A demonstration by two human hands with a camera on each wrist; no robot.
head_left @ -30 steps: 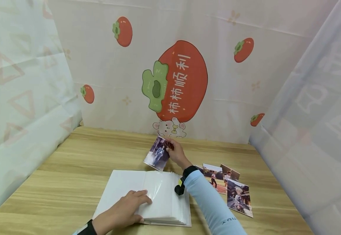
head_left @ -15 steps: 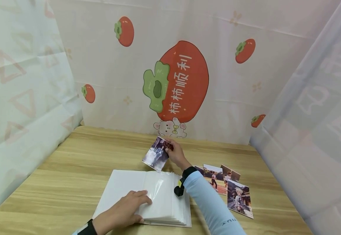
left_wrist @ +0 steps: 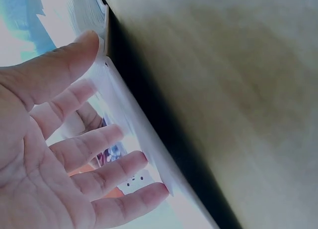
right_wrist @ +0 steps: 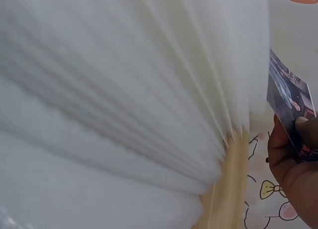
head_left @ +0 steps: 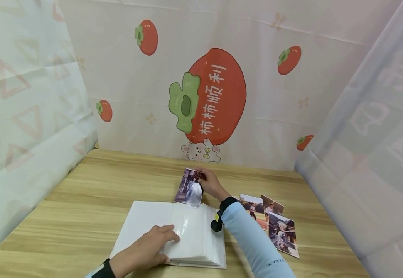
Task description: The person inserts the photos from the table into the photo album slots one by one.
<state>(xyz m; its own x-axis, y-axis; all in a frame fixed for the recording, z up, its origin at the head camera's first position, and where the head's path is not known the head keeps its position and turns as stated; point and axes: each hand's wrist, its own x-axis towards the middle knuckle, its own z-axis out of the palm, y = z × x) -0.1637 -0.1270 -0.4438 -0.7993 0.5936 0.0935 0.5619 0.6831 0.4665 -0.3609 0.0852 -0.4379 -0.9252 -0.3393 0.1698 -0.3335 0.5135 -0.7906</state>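
A white photo album [head_left: 142,218] lies open on the table, its clear pocket pages [head_left: 191,227] on the right half. My left hand [head_left: 147,247] rests on the album near the spine, fingers extended and spread over the left cover and page edge; in the left wrist view the hand [left_wrist: 64,154] shows its palm and holds nothing. Beyond the album's far edge, my right hand [head_left: 212,184] pinches a photo [head_left: 189,189] between thumb and fingers by its right side. In the right wrist view the photo [right_wrist: 288,92] is tilted beside the fanned pages [right_wrist: 149,100].
Several loose photos [head_left: 282,235] lie overlapping to the right of the album, partly behind the right forearm [head_left: 253,239]. The wooden table [head_left: 66,216] meets a printed cloth backdrop [head_left: 263,127] at the back, with cloth walls on both sides.
My right hand has brought the photo slightly nearer and to the right, toward the album's far edge, and turned it more upright. My left hand stays in place.
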